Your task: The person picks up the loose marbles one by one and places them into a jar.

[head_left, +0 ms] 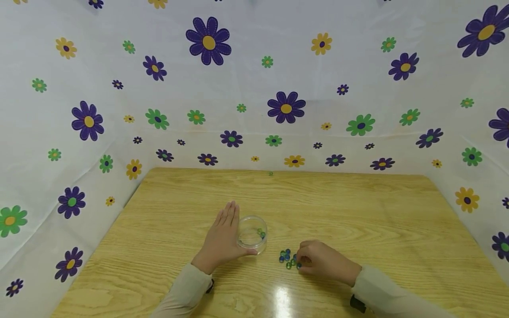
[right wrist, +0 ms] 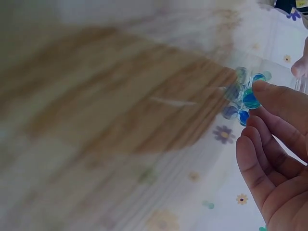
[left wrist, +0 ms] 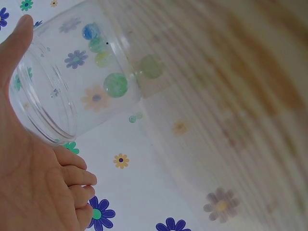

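A clear jar stands upright on the wood-grain desk, a little left of the middle. The left hand lies along the jar's left side with its four fingers straight and pointing toward the far edge, and its thumb runs along the near side, so that palm and thumb touch the jar without closing round it. In the left wrist view, four small glass balls show low inside the jar: one blue and the others green to yellow-green.

To the right of the jar and slightly nearer, a loose cluster of marbles, blue and green, sits directly on the desk, several of them touching. The right hand is at the right side of this cluster with its fingers curled; thumb and fingertip pinch a blue-green marble at the cluster's edge, the other marbles lying just beside it.

A lone green marble rests at the far edge of the desk, well apart from the rest. Pale sleeves cover both forearms, with a dark band at each wrist. Beyond the desk and on both sides hangs a white sheet printed with purple, green and yellow flowers. A bright reflection shines on the desk's near part.
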A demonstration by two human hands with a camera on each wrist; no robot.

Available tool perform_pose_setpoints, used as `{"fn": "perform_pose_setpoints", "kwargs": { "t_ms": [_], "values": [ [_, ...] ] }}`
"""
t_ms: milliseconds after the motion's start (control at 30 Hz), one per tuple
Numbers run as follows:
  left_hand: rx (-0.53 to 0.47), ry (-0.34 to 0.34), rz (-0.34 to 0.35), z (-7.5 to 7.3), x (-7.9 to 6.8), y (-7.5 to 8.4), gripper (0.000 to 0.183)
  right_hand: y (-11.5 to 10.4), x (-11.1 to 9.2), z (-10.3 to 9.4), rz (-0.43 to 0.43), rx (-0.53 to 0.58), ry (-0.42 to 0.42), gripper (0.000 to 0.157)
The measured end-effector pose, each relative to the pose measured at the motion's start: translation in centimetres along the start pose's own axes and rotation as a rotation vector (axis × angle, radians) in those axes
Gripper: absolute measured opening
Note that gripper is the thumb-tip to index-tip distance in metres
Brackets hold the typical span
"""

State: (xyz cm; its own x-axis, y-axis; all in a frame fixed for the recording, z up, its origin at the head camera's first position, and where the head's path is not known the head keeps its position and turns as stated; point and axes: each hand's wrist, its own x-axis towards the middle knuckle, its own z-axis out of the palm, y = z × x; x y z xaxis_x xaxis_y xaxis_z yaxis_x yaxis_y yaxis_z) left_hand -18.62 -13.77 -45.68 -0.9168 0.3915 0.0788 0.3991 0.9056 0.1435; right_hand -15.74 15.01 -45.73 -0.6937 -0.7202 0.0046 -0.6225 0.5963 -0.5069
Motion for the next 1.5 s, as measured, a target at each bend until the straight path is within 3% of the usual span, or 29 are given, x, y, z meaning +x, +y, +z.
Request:
{"fn": "perform_pose_setpoints", "kwargs": {
  "t_ms": [167,433,600,1067,1500],
  "values": [
    [0.005,-0.003,-0.004,0.0,0.0,0.0,0.126,0.4,0.0,0.0,0.008,0.048,0.016,0.006],
    [0.012,-0.002,-0.008,0.1,0.0,0.1,0.127,1.6,-0.4,-0.1,0.074,0.304,0.04,0.009],
    [0.009,0.005,-0.008,0.1,0.0,0.0,0.126,1.9,-0.3,-0.1,0.079,0.374,0.032,0.007],
    [0.025,0.002,-0.005,0.1,0.0,0.0,0.126,1.8,0.0,0.4,0.064,0.368,0.028,0.009],
    [0.028,0.012,-0.002,0.0,0.0,0.1,0.126,1.6,-0.1,0.6,0.103,0.379,0.0,0.009]
  ]
}}
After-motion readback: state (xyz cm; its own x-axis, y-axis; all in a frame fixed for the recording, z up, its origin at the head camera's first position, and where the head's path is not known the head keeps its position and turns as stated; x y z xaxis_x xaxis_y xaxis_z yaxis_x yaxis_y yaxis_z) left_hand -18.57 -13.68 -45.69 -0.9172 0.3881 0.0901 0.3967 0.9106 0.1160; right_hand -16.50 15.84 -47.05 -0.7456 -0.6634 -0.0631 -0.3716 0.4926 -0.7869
